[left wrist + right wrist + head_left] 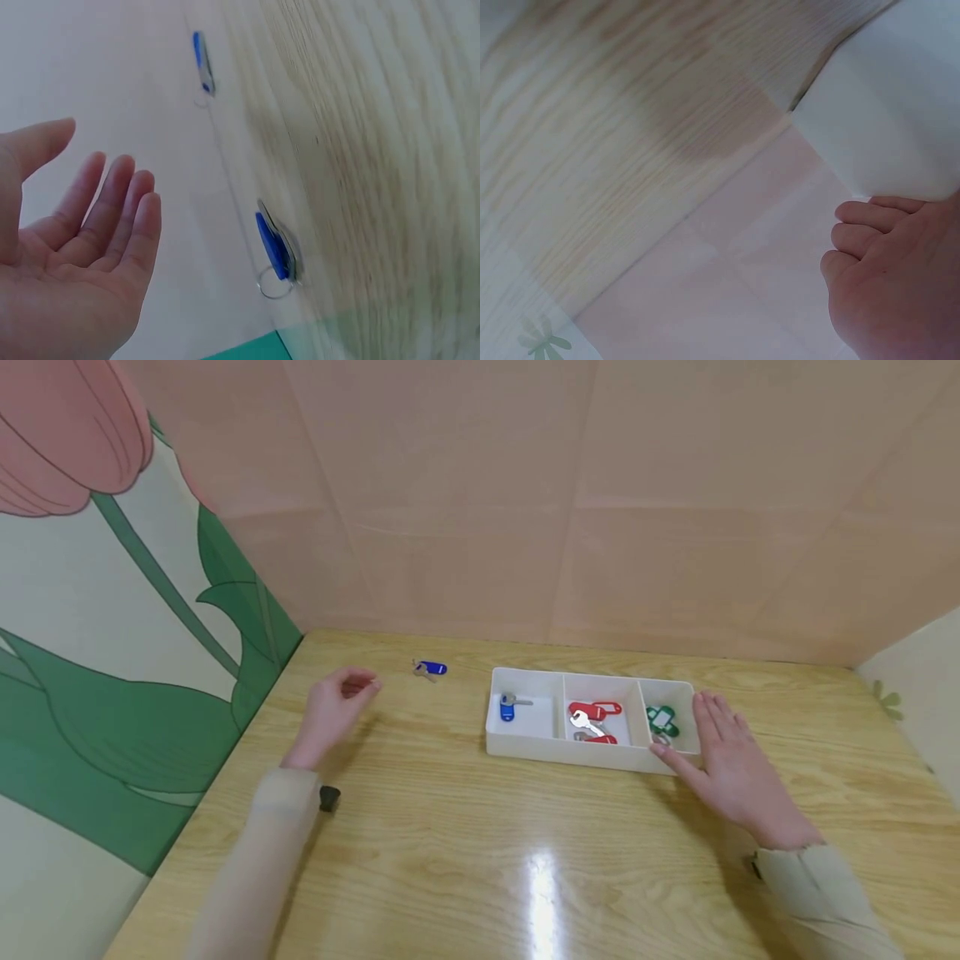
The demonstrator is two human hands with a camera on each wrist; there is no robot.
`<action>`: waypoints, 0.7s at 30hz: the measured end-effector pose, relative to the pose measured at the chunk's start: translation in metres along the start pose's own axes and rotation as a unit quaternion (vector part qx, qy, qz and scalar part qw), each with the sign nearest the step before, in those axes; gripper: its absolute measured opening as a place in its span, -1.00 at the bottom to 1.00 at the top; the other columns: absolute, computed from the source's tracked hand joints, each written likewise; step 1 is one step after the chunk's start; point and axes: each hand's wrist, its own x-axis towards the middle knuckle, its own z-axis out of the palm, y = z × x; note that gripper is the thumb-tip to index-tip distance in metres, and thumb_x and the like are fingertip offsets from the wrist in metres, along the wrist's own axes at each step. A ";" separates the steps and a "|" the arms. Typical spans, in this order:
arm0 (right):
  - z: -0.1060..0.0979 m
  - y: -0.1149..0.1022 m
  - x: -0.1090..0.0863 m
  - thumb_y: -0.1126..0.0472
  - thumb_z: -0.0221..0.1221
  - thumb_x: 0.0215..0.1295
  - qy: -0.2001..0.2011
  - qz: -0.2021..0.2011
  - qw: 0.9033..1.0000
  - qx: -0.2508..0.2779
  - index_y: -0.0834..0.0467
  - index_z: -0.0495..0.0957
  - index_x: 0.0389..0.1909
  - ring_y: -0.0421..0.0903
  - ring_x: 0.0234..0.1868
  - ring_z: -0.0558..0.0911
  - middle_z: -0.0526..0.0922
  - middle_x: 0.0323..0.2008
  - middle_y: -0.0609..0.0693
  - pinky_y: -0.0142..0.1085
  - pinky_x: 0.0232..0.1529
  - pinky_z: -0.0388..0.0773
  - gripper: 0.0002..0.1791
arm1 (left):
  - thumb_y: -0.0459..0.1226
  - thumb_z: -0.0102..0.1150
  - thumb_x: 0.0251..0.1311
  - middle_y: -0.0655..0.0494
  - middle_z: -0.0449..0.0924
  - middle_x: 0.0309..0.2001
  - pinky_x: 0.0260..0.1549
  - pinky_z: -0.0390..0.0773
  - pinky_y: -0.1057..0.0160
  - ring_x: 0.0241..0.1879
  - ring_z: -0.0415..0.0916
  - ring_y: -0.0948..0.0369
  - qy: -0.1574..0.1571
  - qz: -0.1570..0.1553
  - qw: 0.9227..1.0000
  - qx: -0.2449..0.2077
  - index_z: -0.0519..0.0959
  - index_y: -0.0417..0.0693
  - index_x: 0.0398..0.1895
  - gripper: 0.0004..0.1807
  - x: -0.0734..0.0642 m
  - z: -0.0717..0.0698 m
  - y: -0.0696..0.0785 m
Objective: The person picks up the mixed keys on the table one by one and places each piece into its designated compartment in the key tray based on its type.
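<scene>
My left hand [330,714] is over the left part of the table, thumb and fingers bent loosely with nothing held. In the left wrist view its palm faces the camera. Two keys with blue tags lie on the table there, a nearer key [276,247] and a farther key [202,64]. Only one blue-tagged key [429,669] shows on the table in the head view, right of that hand. My right hand [738,768] rests against the right end of a white three-compartment box [525,747], fingers straight along the end wall, thumb at the front edge.
Inside the box, the left compartment has a blue-tagged key [508,706], the middle one several red-tagged keys [588,710], the right one green tags [663,720]. A pink-covered wall [465,527] rises behind the table; a flower mural [150,693] borders its left side.
</scene>
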 end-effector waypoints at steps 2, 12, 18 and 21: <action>0.000 0.000 0.000 -0.27 0.09 0.46 0.000 0.000 1.000 -0.001 0.37 -0.26 0.58 0.20 0.58 -0.35 -0.21 0.57 0.40 0.05 0.50 -0.47 0.11 | -0.21 0.24 0.42 -0.17 0.65 -0.09 0.00 0.57 0.01 -0.08 0.59 -0.03 0.000 -0.002 1.000 0.005 0.61 -0.34 0.05 -0.65 0.003 -0.002 -0.005; 0.001 0.000 0.001 -0.28 0.10 0.45 -0.003 0.004 1.000 -0.002 0.38 -0.25 0.58 0.19 0.58 -0.36 -0.22 0.57 0.40 0.08 0.50 -0.45 0.12 | -0.13 0.23 0.43 -0.18 0.64 -0.07 -0.03 0.57 0.02 -0.06 0.57 -0.04 0.005 -0.037 0.999 0.017 0.57 -0.33 0.14 -0.56 0.013 -0.011 -0.021; 0.000 0.000 0.000 -0.29 0.08 0.46 -0.005 0.004 1.000 -0.001 0.37 -0.27 0.59 0.19 0.58 -0.38 -0.25 0.57 0.38 0.05 0.49 -0.50 0.12 | -0.11 0.23 0.43 -0.21 0.63 -0.04 0.02 0.55 -0.02 -0.03 0.56 -0.07 -0.001 -0.048 0.998 0.042 0.56 -0.33 0.16 -0.54 0.016 -0.015 -0.028; 0.000 0.000 0.000 -0.29 0.08 0.46 -0.004 0.003 1.000 -0.001 0.37 -0.27 0.59 0.19 0.58 -0.38 -0.25 0.57 0.38 0.04 0.49 -0.50 0.11 | -0.12 0.23 0.43 -0.24 0.62 -0.03 0.04 0.54 -0.06 -0.01 0.56 -0.11 -0.005 -0.056 0.997 0.051 0.54 -0.35 0.17 -0.53 0.016 -0.017 -0.031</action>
